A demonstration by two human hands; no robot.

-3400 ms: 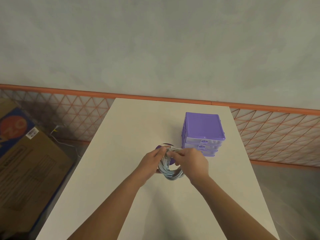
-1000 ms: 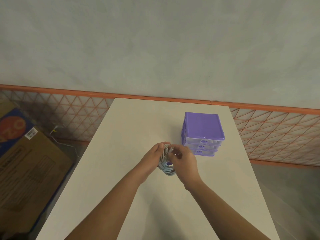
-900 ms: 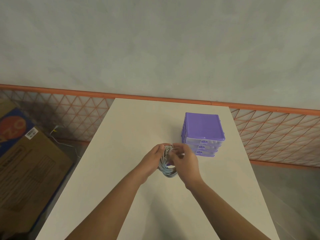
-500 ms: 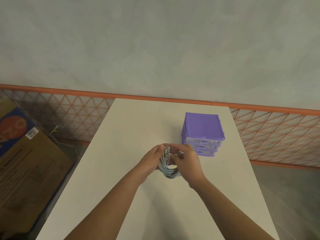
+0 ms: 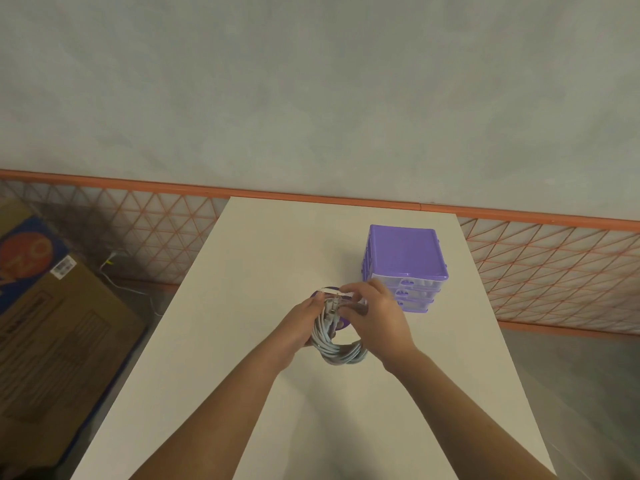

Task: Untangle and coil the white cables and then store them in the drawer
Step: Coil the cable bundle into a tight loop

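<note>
A coil of white cable point(image 5: 337, 351) hangs between both hands above the middle of the white table point(image 5: 263, 258). My left hand point(image 5: 301, 323) grips the coil's left side. My right hand point(image 5: 375, 320) pinches the coil's top, where a white connector end point(image 5: 330, 290) sticks out to the left. The purple drawer unit point(image 5: 403, 259) stands just right of my hands, its clear-fronted drawers all pushed in. A purple object point(image 5: 343, 322) lies on the table behind the coil, mostly hidden.
A cardboard box point(image 5: 52, 327) sits on the floor left of the table. An orange lattice barrier point(image 5: 554, 271) runs behind and to the right of the table. A thin white wire point(image 5: 117, 282) trails on the floor at the left.
The coil has turned from edge-on to a more open loop hanging lower. My right hand shifted to the coil's top, and a connector end now sticks out to the left.
</note>
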